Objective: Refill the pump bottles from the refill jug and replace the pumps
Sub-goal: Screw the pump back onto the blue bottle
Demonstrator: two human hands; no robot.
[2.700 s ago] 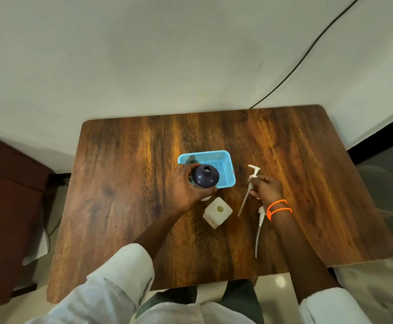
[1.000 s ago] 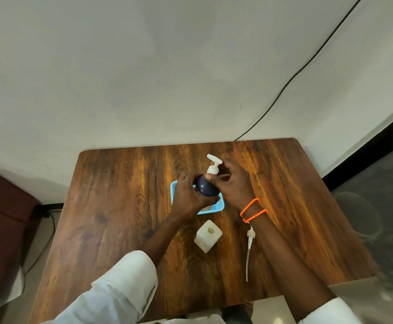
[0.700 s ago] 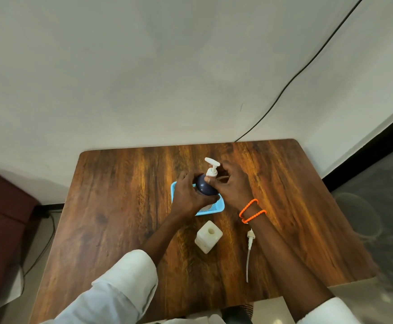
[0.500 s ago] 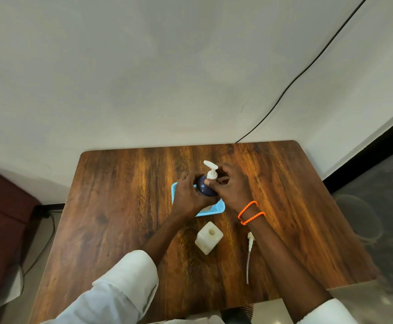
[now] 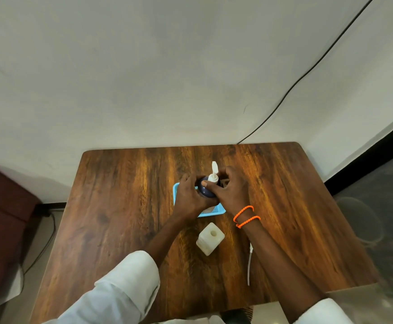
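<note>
A dark blue round bottle [image 5: 205, 189] stands upright over the light blue mesh basket [image 5: 216, 211] at the table's middle. My left hand [image 5: 189, 198] wraps its left side. A white pump [image 5: 213, 174] sits in the bottle's neck, nozzle pointing away from me, and my right hand [image 5: 231, 189] grips its collar with thumb and fingers. Nearer to me, a white square bottle [image 5: 210, 238] stands with its neck open. A second white pump [image 5: 249, 265] lies flat on the wood, partly hidden under my right forearm.
The wooden table [image 5: 120, 218] stands against a white wall. A black cable [image 5: 307, 73] runs down the wall to the table's far edge. A dark red seat [image 5: 1, 218] stands at the left, and grey floor lies to the right.
My right hand lifted a pump off the table, set it into the dark bottle's neck and has been turning it; the nozzle swung from right to pointing away. My head tilted up.
</note>
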